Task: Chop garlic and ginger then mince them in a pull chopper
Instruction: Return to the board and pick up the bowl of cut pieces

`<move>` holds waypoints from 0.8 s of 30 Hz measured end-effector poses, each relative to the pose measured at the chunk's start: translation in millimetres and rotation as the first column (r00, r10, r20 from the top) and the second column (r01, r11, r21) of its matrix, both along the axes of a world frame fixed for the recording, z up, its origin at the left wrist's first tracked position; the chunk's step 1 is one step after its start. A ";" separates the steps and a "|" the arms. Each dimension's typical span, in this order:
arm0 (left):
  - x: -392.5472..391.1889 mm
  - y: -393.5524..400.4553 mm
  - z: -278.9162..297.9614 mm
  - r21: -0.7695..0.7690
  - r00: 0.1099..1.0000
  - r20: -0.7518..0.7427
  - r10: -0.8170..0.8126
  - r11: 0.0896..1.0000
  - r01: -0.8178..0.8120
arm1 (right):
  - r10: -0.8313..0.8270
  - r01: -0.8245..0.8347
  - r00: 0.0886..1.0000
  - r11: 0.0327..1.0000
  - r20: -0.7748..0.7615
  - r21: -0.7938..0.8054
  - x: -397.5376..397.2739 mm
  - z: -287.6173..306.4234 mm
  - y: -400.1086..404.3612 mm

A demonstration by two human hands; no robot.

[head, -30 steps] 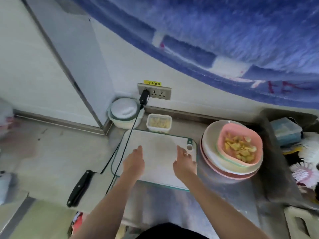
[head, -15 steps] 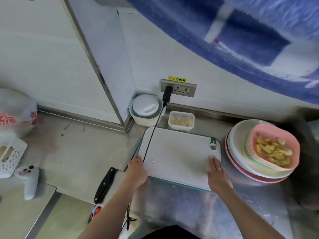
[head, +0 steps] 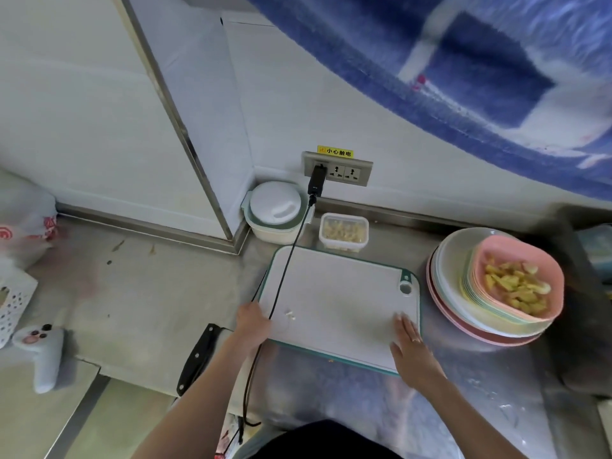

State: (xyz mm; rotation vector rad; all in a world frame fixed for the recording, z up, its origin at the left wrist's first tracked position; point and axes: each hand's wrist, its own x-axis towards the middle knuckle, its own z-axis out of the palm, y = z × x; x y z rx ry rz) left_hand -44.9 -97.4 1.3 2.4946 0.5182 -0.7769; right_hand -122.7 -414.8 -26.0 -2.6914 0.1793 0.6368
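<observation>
Hands have spread to the cutting board (head: 337, 299) edges, left hand (head: 253, 323) gripping at 9 o'clock, right hand (head: 412, 351) flat at 4; board squared, garlic tub (head: 343, 231) at 12, knife (head: 198, 357) untouched on tabletop.

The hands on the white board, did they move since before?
Yes. Both hands slid apart toward its near corners: the left hand now grips the left edge of the cutting board, the right hand lies flat by the right corner. The knife stayed put.
</observation>
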 end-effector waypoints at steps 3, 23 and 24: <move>-0.8 4.3 2.5 -0.006 1.000 -0.020 0.003 1.000 -0.004 | -0.007 0.006 1.000 0.998 0.012 0.069 -12.3 -4.5 -1.8; -57.1 71.1 5.8 0.483 0.818 0.419 -0.393 0.860 0.166 | -0.094 0.089 0.994 0.993 0.055 0.083 -26.8 -6.4 8.8; -60.8 72.0 5.5 0.462 0.801 0.443 -0.403 0.868 0.181 | -0.096 0.092 0.994 0.992 0.056 0.083 -26.9 -6.3 9.2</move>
